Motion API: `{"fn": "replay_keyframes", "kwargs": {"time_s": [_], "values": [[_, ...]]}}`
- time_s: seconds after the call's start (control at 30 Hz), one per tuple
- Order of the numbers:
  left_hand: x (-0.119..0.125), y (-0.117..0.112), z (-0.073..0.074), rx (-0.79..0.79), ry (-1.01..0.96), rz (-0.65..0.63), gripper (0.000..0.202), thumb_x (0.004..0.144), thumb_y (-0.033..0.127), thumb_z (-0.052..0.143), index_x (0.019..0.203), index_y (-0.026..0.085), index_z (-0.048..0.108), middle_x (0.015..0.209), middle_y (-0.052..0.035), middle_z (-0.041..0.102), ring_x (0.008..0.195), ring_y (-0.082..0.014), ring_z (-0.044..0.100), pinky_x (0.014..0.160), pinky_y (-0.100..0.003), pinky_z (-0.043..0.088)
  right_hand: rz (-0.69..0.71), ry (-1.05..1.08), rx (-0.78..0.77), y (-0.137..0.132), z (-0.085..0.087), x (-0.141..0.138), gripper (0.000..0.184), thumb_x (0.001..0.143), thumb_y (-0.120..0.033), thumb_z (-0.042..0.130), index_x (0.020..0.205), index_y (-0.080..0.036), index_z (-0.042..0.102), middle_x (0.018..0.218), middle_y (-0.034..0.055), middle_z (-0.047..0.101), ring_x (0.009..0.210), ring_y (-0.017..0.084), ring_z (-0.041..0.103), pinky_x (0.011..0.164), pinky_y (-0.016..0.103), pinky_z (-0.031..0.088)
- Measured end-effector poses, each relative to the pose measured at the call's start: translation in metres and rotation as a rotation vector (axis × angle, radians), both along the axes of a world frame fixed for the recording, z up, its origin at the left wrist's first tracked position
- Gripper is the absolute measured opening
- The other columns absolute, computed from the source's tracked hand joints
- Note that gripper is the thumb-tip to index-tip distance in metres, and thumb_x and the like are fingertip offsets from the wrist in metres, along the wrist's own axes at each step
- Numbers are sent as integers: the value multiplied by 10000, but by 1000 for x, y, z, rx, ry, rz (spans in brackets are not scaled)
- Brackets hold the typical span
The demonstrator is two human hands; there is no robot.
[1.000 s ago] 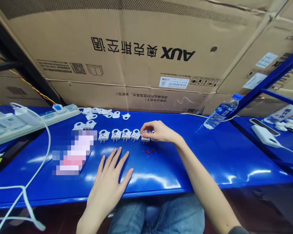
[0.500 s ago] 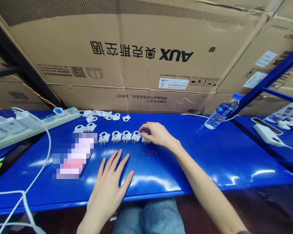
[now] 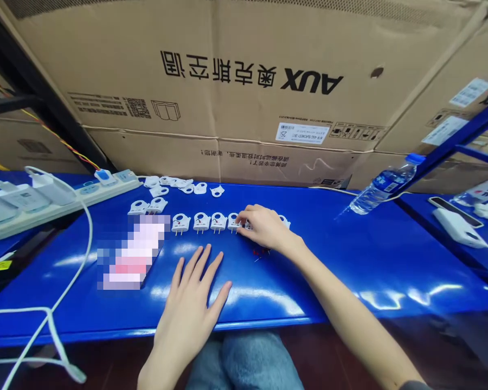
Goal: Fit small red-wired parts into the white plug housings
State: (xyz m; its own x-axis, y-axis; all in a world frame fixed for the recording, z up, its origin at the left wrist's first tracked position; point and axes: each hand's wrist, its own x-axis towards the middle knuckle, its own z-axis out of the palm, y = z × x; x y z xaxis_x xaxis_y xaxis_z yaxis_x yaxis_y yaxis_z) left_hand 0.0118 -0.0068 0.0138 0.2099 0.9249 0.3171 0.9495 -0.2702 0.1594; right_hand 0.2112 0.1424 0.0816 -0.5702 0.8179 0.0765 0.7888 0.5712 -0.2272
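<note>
My left hand lies flat on the blue table with fingers spread, holding nothing. My right hand reaches over a row of white two-pin plugs with ring-shaped tops. Its thumb and fingertips close at the right side of the fourth white plug; the plug beside it is mostly hidden under the fingers. Left of these stand three more, among them a white plug with pins toward me. Another white plug peeks out behind my right hand. Small red and black wired parts lie just below the hand.
Loose white ring-shaped covers lie at the back. A pixelated pink-white object sits left of the plugs. Farther left is a power strip with a white cable. A water bottle leans at right, before cardboard boxes.
The camera view has shifted slightly, moving the scene right. My right hand stays at the row's right side, its fingers a little changed. The left hand remains flat.
</note>
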Motion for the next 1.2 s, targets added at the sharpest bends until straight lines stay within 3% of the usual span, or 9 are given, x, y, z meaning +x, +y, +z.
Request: {"fn": "replay_keyframes", "kwargs": {"time_s": [0.17,0.3,0.5,0.8,1.0,1.2], "values": [[-1,1,-3,23,5,-9,581,1042,509,439,1567,260,439,1655,-79,439,1529,-296,411,1236,-607,343,27,12,15,10,11,-10,256,1040,-234,552,1221,-243,733,1214,49,720,1148,211,648,880,268,463],[-2,3,-3,23,-3,-12,570,1039,491,454,1565,271,443,1641,-71,463,1520,-291,427,1251,-595,324,53,13,-6,25,16,-31,236,1031,-279,579,1189,-252,751,1191,50,742,1110,212,674,855,269,478],[0,3,1,5,1,-3,559,1037,500,442,1542,262,473,1624,-69,489,1524,-294,420,1245,-606,332,27,-6,-87,35,11,-61,185,946,-239,630,1037,-234,792,1077,63,794,988,222,728,801,269,505],[1,3,1,-8,-12,-4,557,1035,499,454,1542,269,473,1625,-75,486,1519,-305,428,1244,-616,333,-38,-21,-105,35,9,-73,252,918,-140,572,1017,-214,792,1057,103,799,988,258,746,824,312,540],[1,2,3,-1,-1,-6,555,1039,481,454,1549,261,465,1624,-77,486,1521,-297,425,1255,-606,317,-27,4,-133,26,34,-54,227,965,-212,591,1083,-227,785,1136,86,788,1036,240,729,832,288,517],[-1,3,2,-6,11,-11,571,1040,493,454,1571,282,429,1637,-66,468,1528,-291,415,1248,-606,327,36,-66,-306,11,49,-2,82,806,-213,786,827,-280,828,836,-9,806,776,180,731,633,235,444]]}}
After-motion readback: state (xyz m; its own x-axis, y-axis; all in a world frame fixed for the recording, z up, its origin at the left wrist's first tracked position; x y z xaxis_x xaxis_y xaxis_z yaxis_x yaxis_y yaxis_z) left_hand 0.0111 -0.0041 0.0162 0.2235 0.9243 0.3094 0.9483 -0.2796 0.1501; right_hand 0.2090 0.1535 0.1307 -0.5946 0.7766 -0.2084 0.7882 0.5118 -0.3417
